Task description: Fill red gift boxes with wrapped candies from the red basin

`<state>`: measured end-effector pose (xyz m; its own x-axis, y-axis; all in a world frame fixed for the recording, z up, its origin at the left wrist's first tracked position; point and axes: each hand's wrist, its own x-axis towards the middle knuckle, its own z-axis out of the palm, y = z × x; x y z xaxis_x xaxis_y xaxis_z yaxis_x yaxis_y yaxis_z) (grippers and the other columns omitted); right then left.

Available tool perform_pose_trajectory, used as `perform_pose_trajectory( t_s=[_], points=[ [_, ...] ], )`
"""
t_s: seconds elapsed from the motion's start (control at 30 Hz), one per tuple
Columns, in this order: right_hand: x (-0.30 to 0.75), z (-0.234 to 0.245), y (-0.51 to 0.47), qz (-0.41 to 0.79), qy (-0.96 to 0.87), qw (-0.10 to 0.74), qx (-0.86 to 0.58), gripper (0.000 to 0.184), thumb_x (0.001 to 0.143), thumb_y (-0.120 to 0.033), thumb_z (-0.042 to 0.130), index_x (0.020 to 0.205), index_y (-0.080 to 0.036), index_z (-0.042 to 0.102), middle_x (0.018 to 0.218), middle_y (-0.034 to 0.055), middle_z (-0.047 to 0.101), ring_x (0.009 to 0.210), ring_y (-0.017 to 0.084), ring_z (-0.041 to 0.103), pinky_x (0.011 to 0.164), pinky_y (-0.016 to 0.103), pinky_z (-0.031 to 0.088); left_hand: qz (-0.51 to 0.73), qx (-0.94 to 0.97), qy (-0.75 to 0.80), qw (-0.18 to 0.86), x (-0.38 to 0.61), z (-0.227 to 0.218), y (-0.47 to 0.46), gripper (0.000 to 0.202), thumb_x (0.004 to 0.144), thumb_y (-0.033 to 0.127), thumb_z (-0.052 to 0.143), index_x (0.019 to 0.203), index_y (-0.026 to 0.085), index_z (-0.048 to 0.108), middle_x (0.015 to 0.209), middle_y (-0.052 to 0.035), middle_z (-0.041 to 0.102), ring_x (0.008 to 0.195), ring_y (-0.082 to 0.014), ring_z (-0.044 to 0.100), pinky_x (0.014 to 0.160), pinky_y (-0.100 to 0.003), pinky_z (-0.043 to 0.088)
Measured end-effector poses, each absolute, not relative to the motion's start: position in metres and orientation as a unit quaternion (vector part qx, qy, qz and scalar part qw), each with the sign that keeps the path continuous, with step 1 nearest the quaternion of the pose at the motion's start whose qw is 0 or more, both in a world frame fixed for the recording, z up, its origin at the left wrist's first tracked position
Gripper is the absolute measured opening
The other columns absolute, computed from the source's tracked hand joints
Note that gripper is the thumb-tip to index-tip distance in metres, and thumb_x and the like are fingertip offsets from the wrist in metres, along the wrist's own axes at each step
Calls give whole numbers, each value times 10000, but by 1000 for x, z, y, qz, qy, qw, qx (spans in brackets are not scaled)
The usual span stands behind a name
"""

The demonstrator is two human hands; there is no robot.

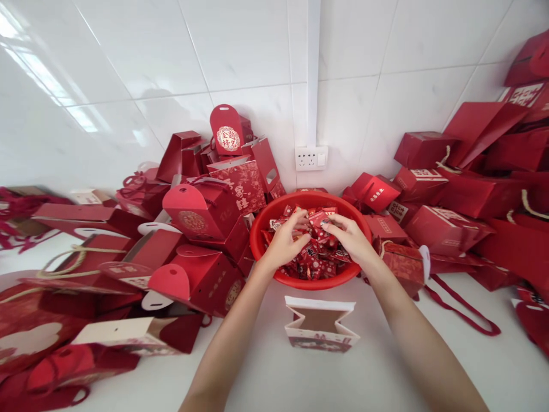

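A round red basin point(262, 226) sits on the white table against the tiled wall, full of small red-wrapped candies point(315, 258). Both my hands reach into it. My left hand point(286, 239) has its fingers curled round some candies at the top of the heap. My right hand point(346, 234) pinches candies beside it, fingertips touching the left hand's. In front of the basin, between my forearms, stands a small open paper gift bag point(321, 323), its inside bare as far as I can see.
Piles of red gift boxes and bags crowd the left point(201, 212) and the right point(446, 226) of the table, some with rope handles. A wall socket point(311, 158) is mounted above the basin. White tabletop point(283, 377) shows near me.
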<state>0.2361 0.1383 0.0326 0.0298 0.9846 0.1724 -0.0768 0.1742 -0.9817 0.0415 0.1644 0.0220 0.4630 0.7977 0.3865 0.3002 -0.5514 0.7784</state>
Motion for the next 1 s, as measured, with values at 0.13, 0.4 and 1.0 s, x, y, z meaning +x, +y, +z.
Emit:
perform_pose_trajectory(
  t_s=[0.13, 0.4, 1.0],
  points=[
    [241, 30, 143, 479, -454, 599, -454, 253, 704, -448, 763, 789, -228, 669, 710, -23, 690, 596, 144, 611, 503, 238, 484, 158, 885, 339, 276, 41, 21, 166, 338, 764, 136, 671, 1095, 156, 738, 1053, -85, 747, 892, -210, 709, 834, -284, 564],
    [240, 35, 141, 529, -426, 586, -443, 306, 662, -450, 795, 784, -235, 616, 691, -38, 677, 537, 148, 656, 482, 261, 535, 47, 901, 363, 235, 44, 24, 162, 424, 534, 146, 851, 953, 176, 791, 861, -64, 695, 750, -234, 648, 630, -261, 465],
    [243, 34, 142, 548, -425, 584, -420, 306, 706, -484, 775, 856, -237, 676, 731, 23, 787, 638, 220, 738, 480, 283, 530, 250, 836, 460, 167, 48, 25, 162, 201, 923, 285, 575, 812, 173, 701, 755, -50, 711, 715, -213, 647, 734, -307, 502]
  ],
)
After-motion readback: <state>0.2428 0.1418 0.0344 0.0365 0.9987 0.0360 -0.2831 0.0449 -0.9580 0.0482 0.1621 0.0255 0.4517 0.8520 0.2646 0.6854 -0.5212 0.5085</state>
